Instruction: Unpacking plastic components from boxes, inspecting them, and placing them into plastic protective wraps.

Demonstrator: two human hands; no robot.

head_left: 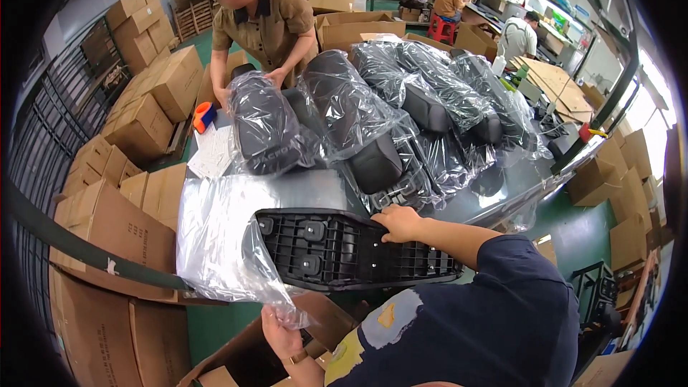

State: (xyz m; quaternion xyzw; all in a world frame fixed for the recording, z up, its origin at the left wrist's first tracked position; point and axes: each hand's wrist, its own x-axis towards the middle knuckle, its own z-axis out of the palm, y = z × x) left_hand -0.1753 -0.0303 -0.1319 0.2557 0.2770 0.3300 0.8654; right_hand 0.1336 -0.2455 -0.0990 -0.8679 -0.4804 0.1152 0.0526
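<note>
A black vehicle seat lies with its ribbed plastic underside up on the near part of the grey table. Its left end is inside a clear plastic bag, which spreads out flat to the left. My left hand pinches the near edge of the bag, below the table's front edge. On the seat's far rim, near its middle, my right hand has its fingers curled over the edge. Just beyond the right hand are several bagged black seats, piled close together.
Across the table, a person handles a bagged seat. An orange and blue tape dispenser and white paper sheets lie at the left edge. Cardboard boxes stack up on the left; an open carton stands below the front edge.
</note>
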